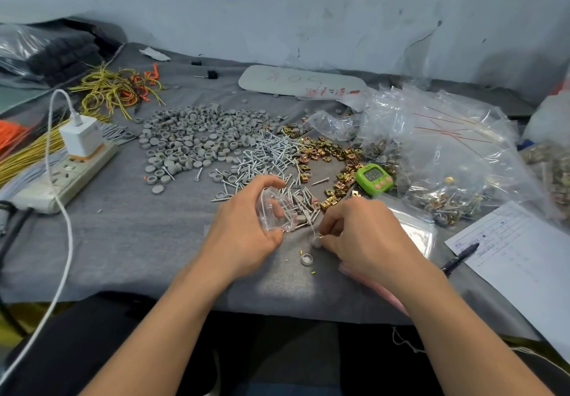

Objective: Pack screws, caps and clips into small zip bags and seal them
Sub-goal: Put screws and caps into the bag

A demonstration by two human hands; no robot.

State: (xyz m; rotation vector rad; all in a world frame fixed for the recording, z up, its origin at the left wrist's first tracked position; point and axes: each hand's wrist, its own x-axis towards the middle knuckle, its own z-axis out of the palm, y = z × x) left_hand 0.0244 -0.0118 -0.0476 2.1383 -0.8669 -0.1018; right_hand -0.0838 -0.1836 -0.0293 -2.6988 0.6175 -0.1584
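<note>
My left hand [243, 229] holds a small clear zip bag [276, 212] open between thumb and fingers, just above the grey cloth. Right of it, my right hand [364, 238] has its fingers curled, pinching small parts against the cloth; a brass clip and a grey cap show at its fingertips [319, 239]. Behind the hands lie a pile of silver screws [268, 155], a wide spread of grey caps [197, 136] and an arc of brass clips [336, 161]. One grey cap [307, 259] lies loose in front of the hands.
A green timer [373, 178] stands right of the clips. Large clear bags of parts [441, 155] fill the right side, with empty zip bags [416, 229] under my right wrist. A paper form [518, 260] and pen [459, 258] lie at right; a power strip [64, 173] and wires at left.
</note>
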